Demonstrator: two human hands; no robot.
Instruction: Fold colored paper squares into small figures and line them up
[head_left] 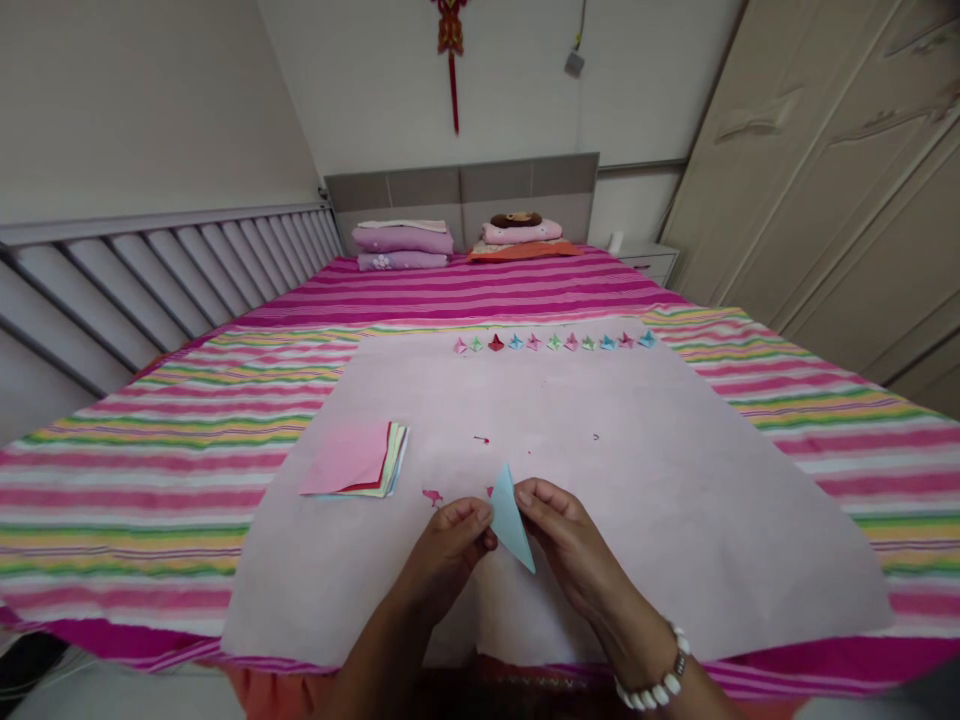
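Note:
A light blue sheet of paper [511, 522], folded into a triangle, is held up between both hands above the white sheet. My left hand [456, 545] pinches its left corner between thumb and fingers. On the other side, my right hand [564, 535] grips the long folded edge, thumb and fingertips closed on it. To the left lies a stack of coloured square papers [352, 458], pink on top with red, yellow and blue edges showing. Several small folded paper pieces [553, 342] in pink, green, red and blue stand in a row at the far edge.
The white sheet [637, 540] covers the middle of a bed with a striped cover [142, 460]. Small red marks [433, 496] show on the sheet. Folded bedding [403, 240] and pillows [523, 232] rest by the headboard [525, 185]. A rail [187, 240] runs along the left.

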